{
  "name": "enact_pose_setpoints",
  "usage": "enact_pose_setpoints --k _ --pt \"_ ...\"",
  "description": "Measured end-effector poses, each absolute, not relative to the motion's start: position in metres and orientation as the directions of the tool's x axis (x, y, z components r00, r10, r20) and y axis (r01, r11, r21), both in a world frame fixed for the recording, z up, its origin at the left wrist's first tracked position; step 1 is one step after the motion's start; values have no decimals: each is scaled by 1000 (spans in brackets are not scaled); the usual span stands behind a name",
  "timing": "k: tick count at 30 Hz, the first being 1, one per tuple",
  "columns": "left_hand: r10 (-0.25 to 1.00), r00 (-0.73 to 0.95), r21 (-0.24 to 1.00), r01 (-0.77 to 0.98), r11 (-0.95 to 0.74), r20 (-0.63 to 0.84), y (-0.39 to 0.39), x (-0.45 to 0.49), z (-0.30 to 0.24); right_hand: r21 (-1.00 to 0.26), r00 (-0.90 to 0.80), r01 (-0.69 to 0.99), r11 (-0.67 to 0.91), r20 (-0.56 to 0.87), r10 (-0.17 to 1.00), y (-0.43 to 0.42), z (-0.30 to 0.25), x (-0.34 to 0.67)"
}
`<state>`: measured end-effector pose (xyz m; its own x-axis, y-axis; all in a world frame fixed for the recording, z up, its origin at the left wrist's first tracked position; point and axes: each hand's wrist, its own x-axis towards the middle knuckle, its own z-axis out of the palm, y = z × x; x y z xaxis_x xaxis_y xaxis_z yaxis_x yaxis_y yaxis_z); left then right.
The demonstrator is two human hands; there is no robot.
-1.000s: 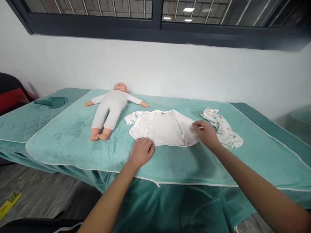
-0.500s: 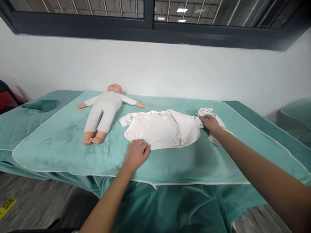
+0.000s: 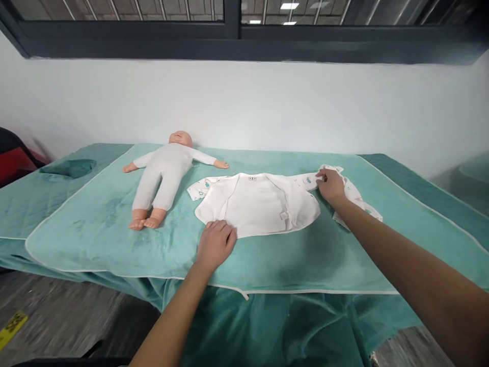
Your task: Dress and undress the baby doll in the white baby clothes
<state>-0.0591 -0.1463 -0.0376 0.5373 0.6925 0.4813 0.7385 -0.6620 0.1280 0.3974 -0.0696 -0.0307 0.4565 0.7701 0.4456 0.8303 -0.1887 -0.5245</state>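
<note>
A white baby shirt [image 3: 255,204] lies spread open, inside up, with its printed sleeves out to both sides. My left hand [image 3: 217,242] is closed at the shirt's lower left hem, fingers curled over the edge. At the shirt's right, my right hand [image 3: 330,186] pinches the cuff of the sleeve. Behind that hand, a bunched white printed garment [image 3: 353,193] is partly hidden by my wrist. On the left lies a baby doll [image 3: 168,165] in a white body, face up with arms spread.
A green padded sheet [image 3: 95,234] with white piping covers the bed. The bed has a face hole [image 3: 69,169] at the left end. A white wall [image 3: 244,107] and a dark window frame [image 3: 153,48] stand behind; a red and black object [image 3: 17,160] is at far left.
My right hand has moved right and slightly up, drawing the right sleeve out longer and straighter. The garment behind it has spread a little rightward. My left hand stays on the hem.
</note>
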Motion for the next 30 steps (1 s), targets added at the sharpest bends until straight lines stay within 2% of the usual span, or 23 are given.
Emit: enact_pose_setpoints --k 5,11,17,30 --pt "698 534 131 743 -657 477 -147 -58 -36 -466 392 872 -152 476 787 -78 -44 395" --pt "704 520 135 750 -647 484 -147 -57 -36 -583 576 753 -306 358 735 -81 -45 399" --pt "703 518 125 755 -643 488 -147 -58 -38 -595 574 741 -312 321 753 -80 -44 407" --pt "700 517 118 757 -642 492 -147 -56 -36 -417 479 852 -317 378 792 -84 -44 417"
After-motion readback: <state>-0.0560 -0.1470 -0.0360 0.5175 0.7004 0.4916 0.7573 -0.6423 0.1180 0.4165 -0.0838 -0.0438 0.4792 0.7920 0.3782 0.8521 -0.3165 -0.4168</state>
